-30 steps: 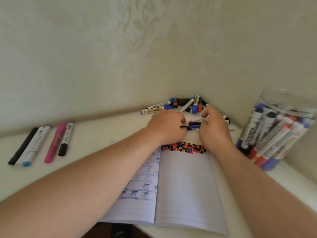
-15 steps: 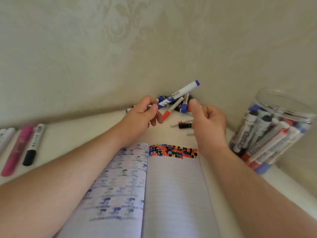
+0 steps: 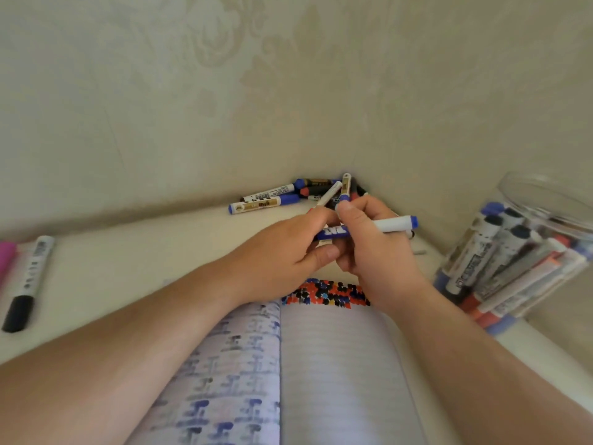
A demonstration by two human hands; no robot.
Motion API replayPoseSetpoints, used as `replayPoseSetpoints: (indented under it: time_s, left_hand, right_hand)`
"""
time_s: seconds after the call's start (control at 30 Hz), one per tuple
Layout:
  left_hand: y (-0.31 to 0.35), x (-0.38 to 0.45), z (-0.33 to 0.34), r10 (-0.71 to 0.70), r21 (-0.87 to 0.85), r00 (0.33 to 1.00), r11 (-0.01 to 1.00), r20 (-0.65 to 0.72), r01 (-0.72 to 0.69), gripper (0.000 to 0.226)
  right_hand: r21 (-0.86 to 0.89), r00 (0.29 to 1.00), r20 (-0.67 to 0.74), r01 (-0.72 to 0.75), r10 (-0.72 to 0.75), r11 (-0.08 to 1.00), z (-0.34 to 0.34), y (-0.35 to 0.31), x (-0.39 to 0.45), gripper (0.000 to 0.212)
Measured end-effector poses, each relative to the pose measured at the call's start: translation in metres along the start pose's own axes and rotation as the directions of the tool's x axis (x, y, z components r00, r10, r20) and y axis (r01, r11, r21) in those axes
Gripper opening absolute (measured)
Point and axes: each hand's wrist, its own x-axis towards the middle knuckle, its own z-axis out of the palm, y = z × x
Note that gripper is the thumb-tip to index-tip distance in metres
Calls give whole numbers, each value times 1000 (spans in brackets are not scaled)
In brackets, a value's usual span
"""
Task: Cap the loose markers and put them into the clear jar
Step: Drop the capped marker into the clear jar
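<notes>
Above the open notebook, the left hand and right hand are both gripping a blue whiteboard marker, fingers curled round it. The clear jar is standing right of the notebook, packed with markers.

Two cream walls with a faint damask pattern meet in a corner at twelve o'clock, soft even light washing over them, and a pale white tabletop runs below from nine o'clock round to four, tucked tight against both walls
</notes>
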Motion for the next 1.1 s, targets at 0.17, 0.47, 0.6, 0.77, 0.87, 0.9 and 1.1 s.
replayPoseSetpoints:
  time_s: [0.17, 0.47, 0.6, 0.77, 0.87, 0.9, 1.1]
  left_hand:
    - [6, -1, -3, -13, 37, 1000, 999, 5, 13, 29]
    - [-8, -7, -10, -249, -80, 963, 963, 98, 257, 66]
    - [-14, -6, -15, -257, -197, 946, 935, 197, 295, 33]
    - [-10, -8, -15, -199, -209, 962, 949, 185, 236, 19]
    - [-11, -10, -13, -187, -269, 961, 933, 204, 239, 21]
    - [-11, -10, -13, -174, -259, 962, 939, 210, 227, 20]
    - [-5, -13, -16, -126, -127, 959, 979, 255, 163, 26]
  right_hand:
    - [39, 995, 94, 35, -38, 999, -2, -2, -3, 23]
    - [118, 999, -7, 40, -39, 992, -19, -16, -4, 32]
    - [111, 999, 35, 26, -30, 993, -24, -23, -14, 30]
    - [10, 984, 178, 8, -9, 1000, -30, -45, -29, 14]
    - [-162, 978, 209, 38, -3, 986, -42, -43, -41, 16]
    - [-241, 980, 199, 24, 25, 970, -46, -38, -45, 16]
    - [-335, 992, -33, -127, 123, 934, -51, -5, -61, 35]
